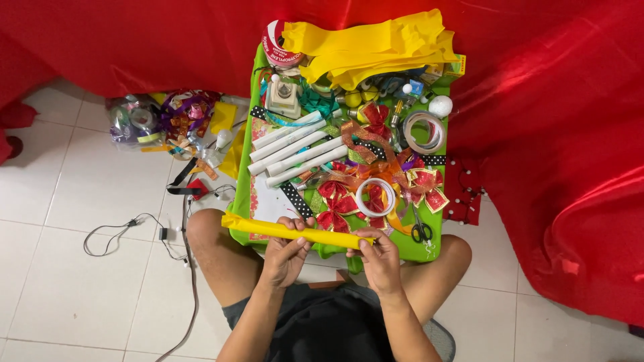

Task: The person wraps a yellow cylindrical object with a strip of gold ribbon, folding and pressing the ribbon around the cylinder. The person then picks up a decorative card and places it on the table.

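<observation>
Both hands (pixel 332 251) around yellow roll (pixel 295 232)

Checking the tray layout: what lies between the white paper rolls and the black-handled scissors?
In the head view, red bows and a tape ring lie between the white rolls and scissors.

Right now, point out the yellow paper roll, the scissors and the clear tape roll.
yellow paper roll (pixel 295 232), head view, middle of the tube.
scissors (pixel 421 231), head view, black handles.
clear tape roll (pixel 425 132), head view, ring's rim.

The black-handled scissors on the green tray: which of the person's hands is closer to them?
Right. The right hand pinches the yellow paper roll just left of the scissors; the left hand grips the roll farther left.
</observation>
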